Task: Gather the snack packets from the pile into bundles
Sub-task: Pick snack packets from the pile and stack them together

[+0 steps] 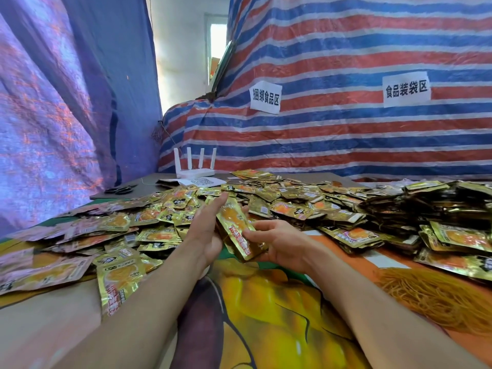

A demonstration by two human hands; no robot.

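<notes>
Forearms [149, 296] meet over a small packet stack [237, 233] at the near edge of the pile [266, 198].
The pile sprawls mostly loose, so most work seems left; right-side stacks [399, 209] look bundled; right hand [277, 243] grips the packet stack, left hand [206, 230] presses straight fingers against its side.

Gold snack packets [241, 230] stacked between hands; pile [266, 198] behind.

Router [195, 170] stands behind packet pile [266, 201], scissors [119, 189] left.
</notes>
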